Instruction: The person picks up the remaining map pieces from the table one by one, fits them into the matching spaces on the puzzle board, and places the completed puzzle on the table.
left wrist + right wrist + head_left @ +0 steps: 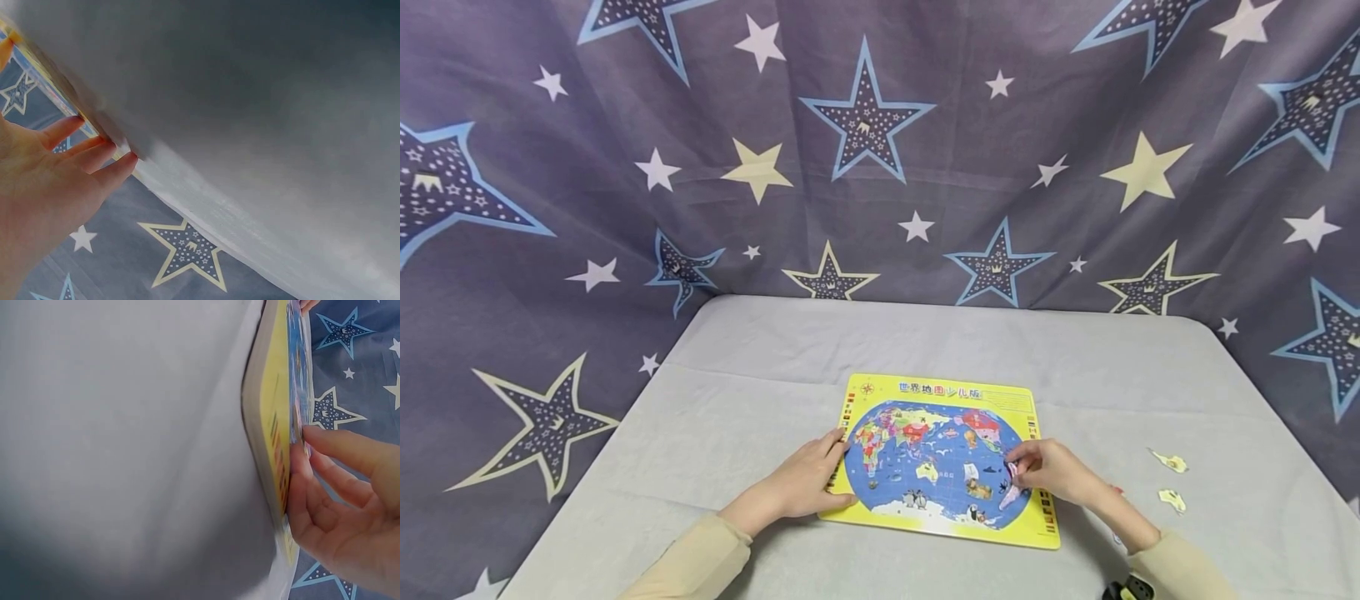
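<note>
A yellow-bordered world map puzzle board lies flat on the grey-covered table. My left hand rests at its left edge, thumb near the lower left corner; in the left wrist view its extended fingertips touch the board's side. At the right side of the blue map, my right hand pinches a pink puzzle piece shaped like South America. From the right wrist, the thumb and fingers of the right hand meet at the board's face, hiding most of that piece.
Two pale yellow loose pieces lie on the table right of the board. Bits of other pieces peek out beside the right forearm. A black object shows at the bottom edge. A star-patterned curtain hangs behind the table.
</note>
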### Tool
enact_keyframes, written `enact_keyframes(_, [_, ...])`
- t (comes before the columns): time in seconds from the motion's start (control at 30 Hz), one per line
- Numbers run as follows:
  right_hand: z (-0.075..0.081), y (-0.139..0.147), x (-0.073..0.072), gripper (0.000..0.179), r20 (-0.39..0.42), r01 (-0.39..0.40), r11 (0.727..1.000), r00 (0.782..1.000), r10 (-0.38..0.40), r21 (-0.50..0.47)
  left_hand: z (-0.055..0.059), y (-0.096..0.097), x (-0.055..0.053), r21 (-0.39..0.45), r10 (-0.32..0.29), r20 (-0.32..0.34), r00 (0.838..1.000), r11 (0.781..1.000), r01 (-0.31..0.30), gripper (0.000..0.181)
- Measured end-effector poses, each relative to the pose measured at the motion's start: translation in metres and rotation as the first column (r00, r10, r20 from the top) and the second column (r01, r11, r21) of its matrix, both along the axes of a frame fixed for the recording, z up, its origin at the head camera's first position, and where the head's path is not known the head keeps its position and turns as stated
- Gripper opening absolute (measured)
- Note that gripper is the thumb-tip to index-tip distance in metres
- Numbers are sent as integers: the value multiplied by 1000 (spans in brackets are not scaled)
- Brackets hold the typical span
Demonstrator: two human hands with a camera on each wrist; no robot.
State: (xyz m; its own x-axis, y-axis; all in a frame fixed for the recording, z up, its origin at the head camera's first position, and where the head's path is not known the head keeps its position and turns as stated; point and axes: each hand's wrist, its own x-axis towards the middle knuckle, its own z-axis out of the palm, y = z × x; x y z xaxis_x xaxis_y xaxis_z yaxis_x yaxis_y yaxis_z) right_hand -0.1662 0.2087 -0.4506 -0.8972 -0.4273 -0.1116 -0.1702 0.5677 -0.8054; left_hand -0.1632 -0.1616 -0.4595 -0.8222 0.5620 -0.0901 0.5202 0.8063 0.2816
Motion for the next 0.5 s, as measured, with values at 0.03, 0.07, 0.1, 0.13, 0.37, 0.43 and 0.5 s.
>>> enact_keyframes(0.03, [0, 0, 0, 23, -3, 1, 1000, 1000, -1, 5, 0, 0, 0, -1, 0, 0, 1000, 1000, 0, 79])
enact_keyframes(0.07, [0, -1, 0, 23, -9, 3, 1000, 1000, -3, 12, 0, 0, 0, 0, 1, 1, 1000, 1000, -1, 79])
enact_keyframes(0.1, [-1, -1, 0, 23, -11, 7, 1000, 1000, -6, 18, 0, 0, 0, 0, 1, 2, 1000, 1000, -1, 79])
enact_keyframes(0.13, [-1, -2, 1, 23, -12, 12, 1000, 1000, -11, 22, 0, 0, 0, 0, 1, 1, 1000, 1000, -1, 79])
enact_keyframes(0.37, [0, -5, 5, 28, -5, 46, 999, 999, -46, 23, 0, 0, 0, -3, -2, -6, 1000, 1000, 2, 79])
enact_keyframes(0.43, [0, -5, 6, 29, -9, 52, 998, 999, -52, 21, 0, 0, 0, -2, -2, -5, 1000, 1000, 2, 79])
enact_keyframes(0.5, [0, -6, 7, 30, -15, 59, 998, 998, -59, 22, 0, 0, 0, -3, -2, -7, 1000, 1000, 2, 79])
